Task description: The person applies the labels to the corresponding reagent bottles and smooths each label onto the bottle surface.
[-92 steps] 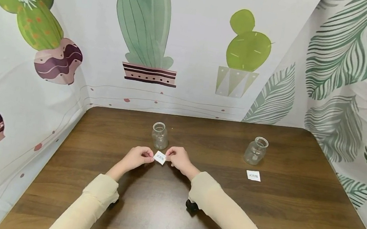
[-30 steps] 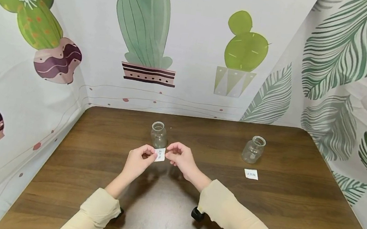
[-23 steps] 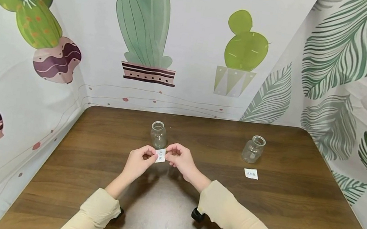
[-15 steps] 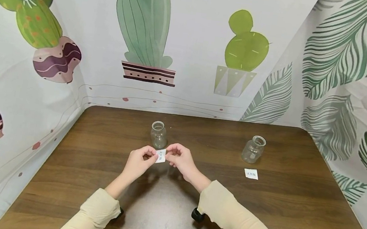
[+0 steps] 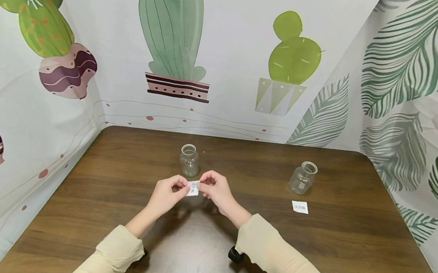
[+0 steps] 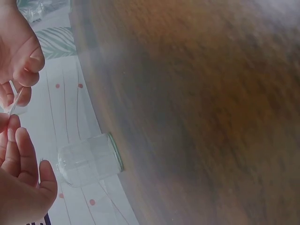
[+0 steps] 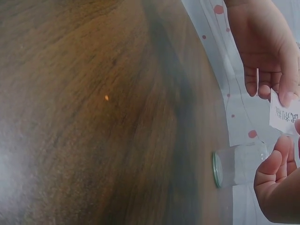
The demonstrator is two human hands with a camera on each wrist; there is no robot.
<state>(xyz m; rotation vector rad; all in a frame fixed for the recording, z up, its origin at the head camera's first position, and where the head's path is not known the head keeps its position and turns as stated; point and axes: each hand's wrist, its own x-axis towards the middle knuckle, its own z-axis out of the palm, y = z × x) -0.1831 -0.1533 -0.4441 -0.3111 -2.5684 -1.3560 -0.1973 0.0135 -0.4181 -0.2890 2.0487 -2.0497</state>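
A small white label (image 5: pixel 193 188) with dark printed characters is held above the table between both hands. The left hand (image 5: pixel 167 194) pinches its left side between thumb and fingers. At its right edge the right hand (image 5: pixel 215 191) pinches a corner with thumb and forefinger. In the right wrist view the label (image 7: pixel 282 114) shows its printed face, while the left wrist view catches the label (image 6: pixel 15 103) nearly edge-on. Just behind the hands stands a clear glass jar (image 5: pixel 189 162), upright and without a lid, apart from both hands.
Farther right on the brown wooden table (image 5: pixel 205 248) stands a second open glass jar (image 5: pixel 302 178). A similar white label (image 5: pixel 299 207) lies flat in front of it. A printed cactus backdrop (image 5: pixel 237 56) rises behind the table's far edge.
Over about three seconds the label has been turned so its text runs downward rather than across. Since half a second ago, both hands stay close together and the label has shifted slightly nearer the person.
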